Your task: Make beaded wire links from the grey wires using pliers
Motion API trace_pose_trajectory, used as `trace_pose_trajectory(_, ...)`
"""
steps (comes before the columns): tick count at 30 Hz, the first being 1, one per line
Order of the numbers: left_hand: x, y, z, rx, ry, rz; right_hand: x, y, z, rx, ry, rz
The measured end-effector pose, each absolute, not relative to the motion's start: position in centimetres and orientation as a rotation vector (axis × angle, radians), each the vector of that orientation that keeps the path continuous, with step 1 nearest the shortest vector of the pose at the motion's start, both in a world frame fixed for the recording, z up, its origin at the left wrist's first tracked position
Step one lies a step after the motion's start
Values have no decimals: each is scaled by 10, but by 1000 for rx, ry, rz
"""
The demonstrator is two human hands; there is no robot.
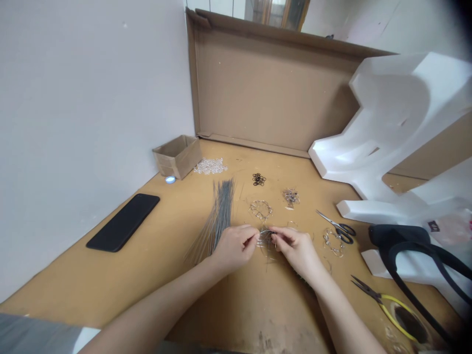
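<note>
Both of my hands meet at the middle of the table, fingertips a short gap apart. My left hand (236, 247) is closed in a pinch on a thin metal wire (262, 232). My right hand (297, 247) pinches the same wire from the other side; its exact shape is too small to make out. Below the fingers lie loose wire bits. Close to my left hand is a bundle of straight grey wires (223, 206). Just beyond the fingers rests a wire ring with loops (261, 210). Another beaded wire ring (333, 242) lies right of my right hand.
Black-handled scissors (341, 229) and yellow-handled pliers (383, 307) lie at right, near white foam (391, 113). Farther back are black rings (258, 179), small metal pieces (291, 196), clear beads (211, 165) and a cardboard box (178, 156). A phone (124, 222) lies left.
</note>
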State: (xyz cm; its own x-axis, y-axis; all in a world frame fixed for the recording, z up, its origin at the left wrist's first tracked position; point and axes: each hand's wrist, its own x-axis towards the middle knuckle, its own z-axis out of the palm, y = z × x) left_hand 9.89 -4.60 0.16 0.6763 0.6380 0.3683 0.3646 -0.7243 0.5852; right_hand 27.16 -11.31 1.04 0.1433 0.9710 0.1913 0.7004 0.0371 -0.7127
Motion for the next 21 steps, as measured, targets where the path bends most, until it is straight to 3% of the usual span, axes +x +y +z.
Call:
trace_pose_trajectory(11, 95, -32, 10, 2170, 598, 619, 277, -114, 23, -1627, -1753, 371)
trace_pose_trajectory(21, 93, -30, 15, 1818, 556, 320, 274, -115, 24, -1577, -1438, 1112)
